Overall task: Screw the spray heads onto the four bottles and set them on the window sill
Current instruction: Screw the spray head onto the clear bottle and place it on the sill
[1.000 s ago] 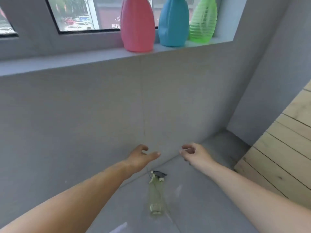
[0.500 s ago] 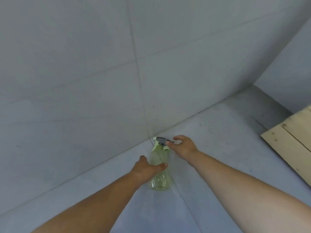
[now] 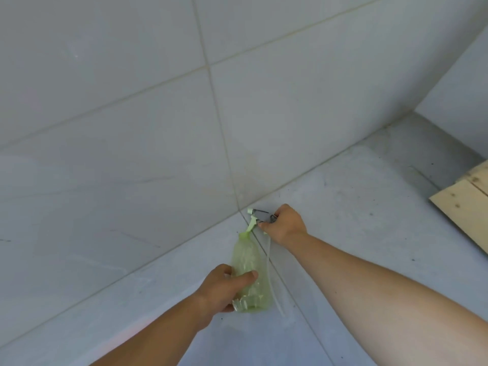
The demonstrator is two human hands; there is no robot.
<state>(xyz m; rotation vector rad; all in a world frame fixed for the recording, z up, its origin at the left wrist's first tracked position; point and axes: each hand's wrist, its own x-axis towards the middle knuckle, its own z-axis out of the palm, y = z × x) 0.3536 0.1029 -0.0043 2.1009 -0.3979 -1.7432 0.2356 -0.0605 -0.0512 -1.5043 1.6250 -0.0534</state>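
Observation:
A pale yellow-green transparent bottle (image 3: pixel 247 262) lies on the grey tiled floor, neck pointing toward the wall. My left hand (image 3: pixel 224 289) grips its lower body near the base. My right hand (image 3: pixel 284 225) is closed on the spray head (image 3: pixel 257 216), a green and grey trigger piece just beyond the bottle's neck. A thin clear dip tube (image 3: pixel 273 283) trails from the spray head along the right side of the bottle, outside it. The window sill and the other bottles are out of view.
The grey tiled wall (image 3: pixel 184 128) rises directly behind the bottle. A light wooden board (image 3: pixel 467 207) lies on the floor at the right edge. The floor (image 3: pixel 356 207) is grey tile with dark grout lines.
My view dropped from the window sill with three bottles to the floor. Both hands reached down; the left closed on the bottle's body and the right on the spray head.

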